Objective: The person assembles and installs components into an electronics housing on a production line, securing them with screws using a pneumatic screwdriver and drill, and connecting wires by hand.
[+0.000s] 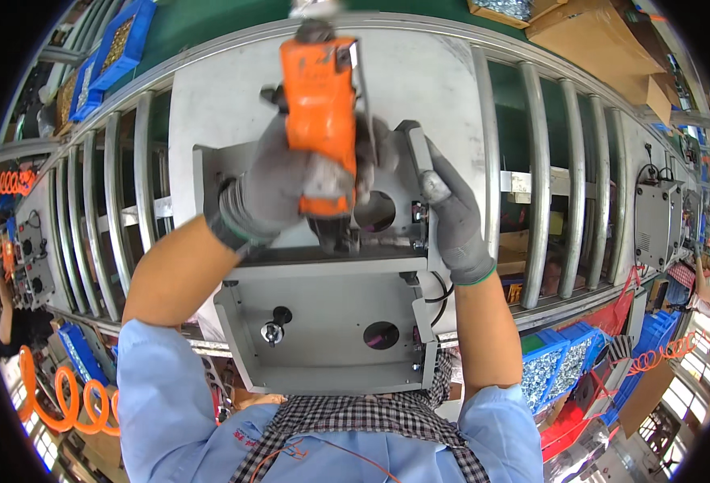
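Note:
My left hand (278, 181), in a grey glove, is wrapped round an orange handheld power tool (320, 97) in the middle of the view. The tool's dark lower end is down inside a grey sheet-metal housing (323, 374); its exact contact point is hidden. My right hand (460, 229), also gloved, grips the right side wall of the housing's far section, thumb on the near side. Two round holes show in the housing, one in each section. A dark knob-like part with a shiny tip (274, 326) stands in the near section.
The housing lies on a pale board (218, 88) between metal rollers (536, 185). Blue bins of small hardware (560, 362) stand at right, more (117, 44) at far left. An open cardboard box (604, 44) is at far right. Coiled orange hoses (65, 394) hang near left. Other people work at both sides.

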{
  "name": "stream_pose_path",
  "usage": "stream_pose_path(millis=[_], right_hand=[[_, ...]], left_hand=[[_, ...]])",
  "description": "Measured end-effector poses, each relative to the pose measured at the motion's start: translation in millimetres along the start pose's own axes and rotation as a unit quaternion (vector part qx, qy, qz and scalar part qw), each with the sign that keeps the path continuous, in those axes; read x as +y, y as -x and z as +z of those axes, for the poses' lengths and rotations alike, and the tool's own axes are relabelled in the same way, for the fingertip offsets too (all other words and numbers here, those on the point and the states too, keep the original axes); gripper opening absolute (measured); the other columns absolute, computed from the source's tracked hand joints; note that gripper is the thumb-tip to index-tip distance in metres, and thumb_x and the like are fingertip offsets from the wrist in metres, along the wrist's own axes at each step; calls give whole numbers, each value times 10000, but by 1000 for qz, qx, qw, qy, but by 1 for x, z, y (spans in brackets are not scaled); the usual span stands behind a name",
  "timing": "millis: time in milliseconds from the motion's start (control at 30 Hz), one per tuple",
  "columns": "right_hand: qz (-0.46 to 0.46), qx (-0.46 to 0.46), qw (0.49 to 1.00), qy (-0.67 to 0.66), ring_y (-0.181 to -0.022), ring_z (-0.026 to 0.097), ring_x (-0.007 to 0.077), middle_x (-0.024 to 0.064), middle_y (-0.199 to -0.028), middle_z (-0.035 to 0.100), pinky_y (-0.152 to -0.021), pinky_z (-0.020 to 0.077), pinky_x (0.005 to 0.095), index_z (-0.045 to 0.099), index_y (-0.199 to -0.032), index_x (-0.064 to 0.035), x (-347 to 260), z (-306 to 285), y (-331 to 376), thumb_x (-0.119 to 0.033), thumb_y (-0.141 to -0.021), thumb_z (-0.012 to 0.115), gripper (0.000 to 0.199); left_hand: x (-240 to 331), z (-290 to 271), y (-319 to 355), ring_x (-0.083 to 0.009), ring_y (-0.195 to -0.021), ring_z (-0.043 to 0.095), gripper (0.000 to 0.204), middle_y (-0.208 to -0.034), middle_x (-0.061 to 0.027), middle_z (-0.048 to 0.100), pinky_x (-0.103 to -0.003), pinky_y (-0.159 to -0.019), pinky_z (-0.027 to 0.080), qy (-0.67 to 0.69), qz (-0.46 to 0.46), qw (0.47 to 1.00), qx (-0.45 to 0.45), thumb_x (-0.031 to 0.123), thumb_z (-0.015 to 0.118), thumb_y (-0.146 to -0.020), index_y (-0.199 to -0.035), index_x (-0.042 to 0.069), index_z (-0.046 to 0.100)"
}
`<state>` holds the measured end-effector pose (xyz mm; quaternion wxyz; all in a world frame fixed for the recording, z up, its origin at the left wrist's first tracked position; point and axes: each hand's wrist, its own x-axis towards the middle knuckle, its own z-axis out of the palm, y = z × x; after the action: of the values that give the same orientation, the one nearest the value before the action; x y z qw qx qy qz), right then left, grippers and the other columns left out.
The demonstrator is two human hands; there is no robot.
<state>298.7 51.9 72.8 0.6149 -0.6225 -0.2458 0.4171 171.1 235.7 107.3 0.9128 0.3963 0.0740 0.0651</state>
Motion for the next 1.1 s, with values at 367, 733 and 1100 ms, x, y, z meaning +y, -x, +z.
stream_pose_path(millis=[367, 733, 1100], right_hand=[[-6, -17, 998, -57, -1280, 390, 183, 171, -1398, 416, -1040, 312, 282, 319, -1396, 71, 15, 0, -2, -219, -927, 480, 575], [6, 24, 999, -41, -905, 472, 98, 47, -1085, 529, -799, 408, 212, 344, -1397, 47, -1, 12, -3, -275, -894, 509, 620], [33, 29, 997, 56, -1213, 476, 202, 166, -1276, 534, -1039, 342, 310, 436, -1329, 58, 5, 1, 15, -178, -909, 497, 486]], left_hand=[[-7, 8, -9, -212, -769, 628, 489, -981, -154, 611, -340, -691, 530, -74, 17, 997, 10, 6, 646, -624, -1097, -12, 522], [-13, 7, 1, -249, -732, 632, 472, -837, -135, 608, -375, -640, 557, -21, 22, 998, 52, 64, 711, -621, -1044, -32, 524], [-4, -3, -19, -238, -770, 631, 437, -902, -132, 602, -369, -675, 551, -66, -30, 996, 60, 149, 627, -687, -1083, 10, 504]])
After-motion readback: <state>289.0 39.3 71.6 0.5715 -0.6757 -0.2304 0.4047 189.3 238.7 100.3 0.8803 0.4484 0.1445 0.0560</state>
